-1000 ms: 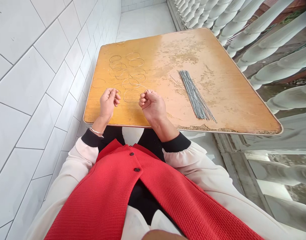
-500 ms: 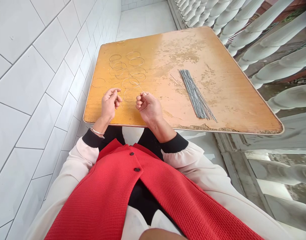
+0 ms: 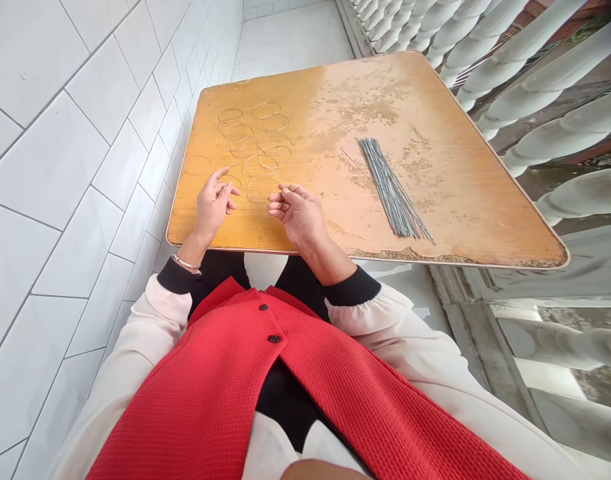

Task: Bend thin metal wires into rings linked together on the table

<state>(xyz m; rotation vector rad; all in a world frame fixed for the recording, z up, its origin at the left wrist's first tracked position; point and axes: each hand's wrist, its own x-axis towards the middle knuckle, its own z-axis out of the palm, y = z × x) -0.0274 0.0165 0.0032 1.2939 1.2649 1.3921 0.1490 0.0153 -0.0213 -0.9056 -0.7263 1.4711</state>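
Head view. Was clenching both fists a second ago; now fans the left hand point(image 3: 212, 203) wide, holding nothing, fingertips just beside the nearest wire ring point(image 3: 252, 197). Keeps the right hand point(image 3: 298, 215) loosely curled, thumb and forefinger at that ring's right edge; cannot tell whether pinching it or merely touching. Looks done with bending this ring, judging by the closed loop lying on the table point(image 3: 450, 153) near the front edge, just in front of the other rings point(image 3: 258, 130). Leaves the bundle of straight wires point(image 3: 390, 188) untouched, well apart to the right.
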